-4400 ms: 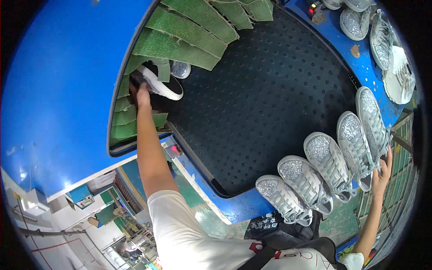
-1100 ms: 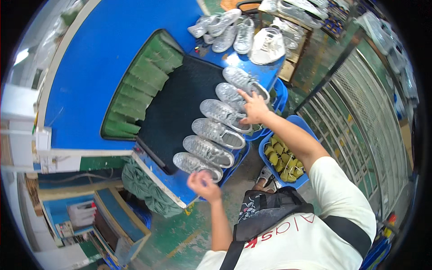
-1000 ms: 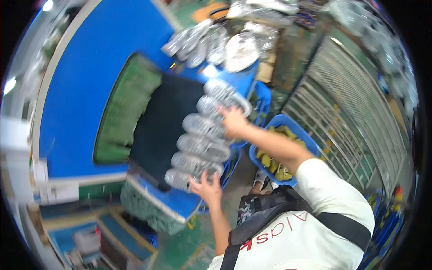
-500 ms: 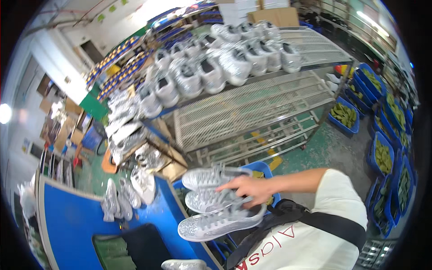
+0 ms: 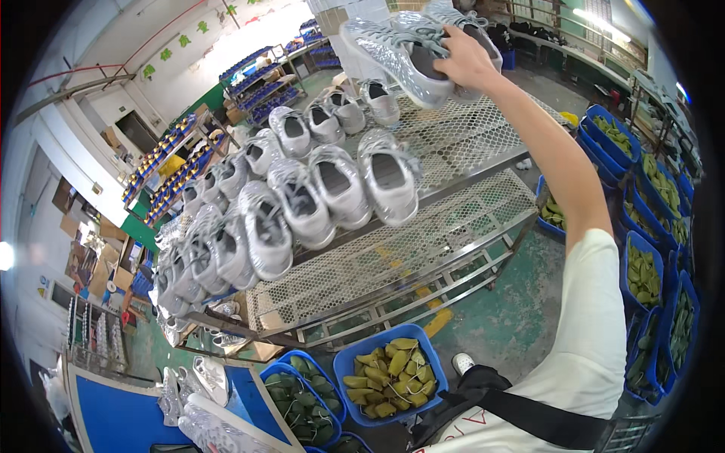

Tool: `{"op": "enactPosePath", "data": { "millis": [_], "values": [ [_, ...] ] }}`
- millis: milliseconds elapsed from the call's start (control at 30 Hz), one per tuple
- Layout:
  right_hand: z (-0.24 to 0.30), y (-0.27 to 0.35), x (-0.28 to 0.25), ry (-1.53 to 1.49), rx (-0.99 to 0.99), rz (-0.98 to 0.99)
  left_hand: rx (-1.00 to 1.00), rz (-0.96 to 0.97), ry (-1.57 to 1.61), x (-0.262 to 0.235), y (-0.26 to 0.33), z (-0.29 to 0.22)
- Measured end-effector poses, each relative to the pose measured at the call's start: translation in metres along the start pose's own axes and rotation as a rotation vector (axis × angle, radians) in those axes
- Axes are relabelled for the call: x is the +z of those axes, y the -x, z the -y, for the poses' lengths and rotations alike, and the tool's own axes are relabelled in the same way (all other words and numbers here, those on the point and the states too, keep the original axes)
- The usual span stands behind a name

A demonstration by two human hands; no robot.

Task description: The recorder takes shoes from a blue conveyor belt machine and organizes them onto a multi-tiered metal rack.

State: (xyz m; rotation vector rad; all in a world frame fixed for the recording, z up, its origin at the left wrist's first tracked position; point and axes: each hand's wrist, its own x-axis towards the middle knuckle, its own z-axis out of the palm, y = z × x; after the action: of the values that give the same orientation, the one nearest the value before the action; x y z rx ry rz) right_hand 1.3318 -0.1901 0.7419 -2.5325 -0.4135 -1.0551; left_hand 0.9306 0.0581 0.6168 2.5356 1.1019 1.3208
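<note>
Apparently so that more than one can be held, shoes point(image 5: 389, 54) are gripped at their openings by the right hand point(image 5: 467, 60), fingers partly curled, above the rack point(image 5: 445, 143); the left hand isn't shown.

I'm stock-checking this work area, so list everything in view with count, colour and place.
Held sneakers: at least two, silver-grey, above the rack's far right end
Rack sneakers: over a dozen, silver-grey, in rows, mostly on the top shelf
Metal rack: one, silver, centre
Tubs: many, blue, below the rack and at right
Leaf-like pieces: many, yellow-green or dark green, in tubs
Table: one, blue, lower left
Table sneakers: several, silver and white, lower left
Shelving: several units, blue, background
Worn shoe: one, white, lower centre
Sleeve: one, white, right
Right hand: one, bare, gripping the held sneakers
Left hand: not in view
</note>
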Motion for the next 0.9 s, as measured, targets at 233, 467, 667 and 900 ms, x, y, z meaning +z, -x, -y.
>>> {"op": "enactPosePath", "data": {
  "millis": [233,467,667,900],
  "values": [
    [-0.091,-0.079,0.144,-0.009,0.235,0.36,0.21,0.163,0.081,-0.077,-0.012,-0.015],
    [-0.1,-0.063,0.1,-0.127,-0.137,0.178,0.362,0.105,0.011,-0.099,-0.052,-0.048],
    [-0.012,0.119,-0.056,-1.037,-0.882,-0.145,0.79,0.372,0.252,-0.032,-0.156,-0.167],
    [-0.051,0.147,-0.04,-0.524,-0.582,-0.286,1.074,0.639,-0.014,0.083,-0.13,-0.34]
  ]
}}
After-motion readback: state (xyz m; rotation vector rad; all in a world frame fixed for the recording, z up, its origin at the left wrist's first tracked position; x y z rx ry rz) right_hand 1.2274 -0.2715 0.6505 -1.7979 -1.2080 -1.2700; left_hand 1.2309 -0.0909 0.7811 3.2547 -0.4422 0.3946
